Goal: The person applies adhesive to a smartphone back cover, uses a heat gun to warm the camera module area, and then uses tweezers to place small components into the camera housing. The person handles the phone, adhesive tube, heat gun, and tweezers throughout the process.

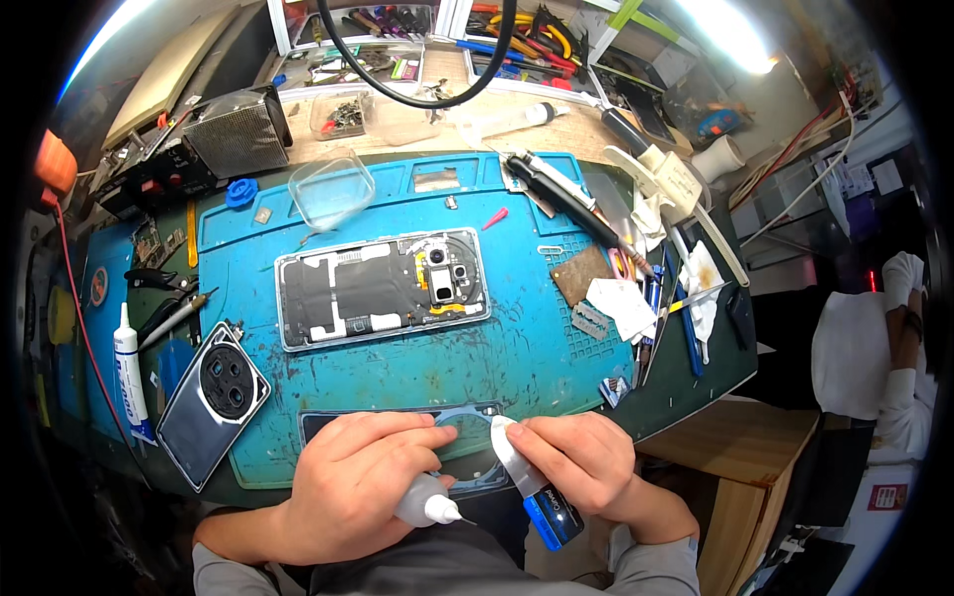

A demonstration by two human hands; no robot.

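My left hand (363,477) curls around a small white squeeze bottle (422,500) with a needle tip, which points down to the right. Its outstretched fingers rest on a dark blue phone back panel (320,421) at the mat's near edge. That panel has a large ring-shaped camera area, partly covered by my hands. My right hand (576,462) pinches a thin metal pry blade with a blue and black handle (552,519). The blade's whitish end lies by the ring; I cannot tell whether something white covers it. Beyond, an opened phone (378,288) shows its inner parts.
Left of the mat (397,382) lie another phone (211,397) with a round camera block and a white glue tube (129,372). A clear plastic box (331,191) stands behind. At right are tweezers, pens, tissues (621,306) and a razor blade (589,320). A black cable loop (427,102) hangs overhead.
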